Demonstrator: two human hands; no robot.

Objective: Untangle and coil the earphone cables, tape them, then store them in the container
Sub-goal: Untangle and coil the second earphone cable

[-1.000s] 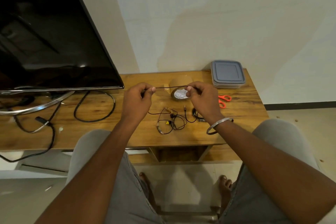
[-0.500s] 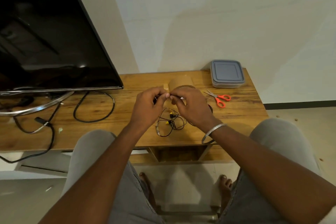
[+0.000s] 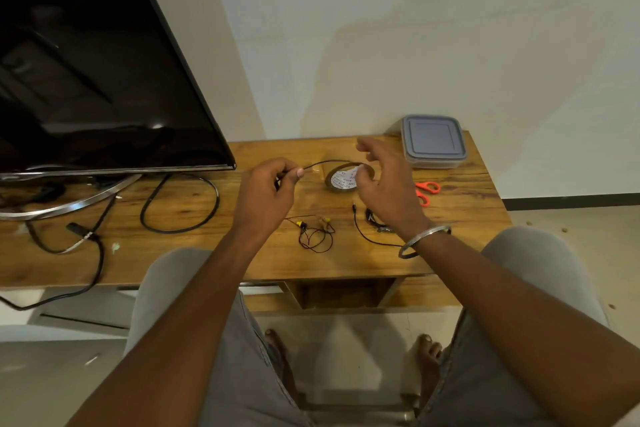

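Note:
My left hand (image 3: 266,194) pinches the end of a thin black earphone cable (image 3: 329,161) above the wooden table (image 3: 460,218). The cable arcs right over a brown tape roll (image 3: 341,180) and ends behind the thumb of my right hand (image 3: 384,184). That hand hovers with its fingers spread. A small tangle of dark red cable with yellow earbuds (image 3: 315,236) lies on the table below my hands. Another black cable (image 3: 363,232) lies partly under my right wrist. The lidded grey container (image 3: 433,141) sits shut at the back right corner.
Orange-handled scissors (image 3: 427,191) lie right of my right hand. A large black TV (image 3: 86,63) on a metal stand fills the left side, with thick black power cables (image 3: 180,208) looped on the table. My knees sit at the table's front edge.
My hands were pressed together over the tape roll. They have drawn apart, the right hand has spread its fingers, and a cable arc now spans between them.

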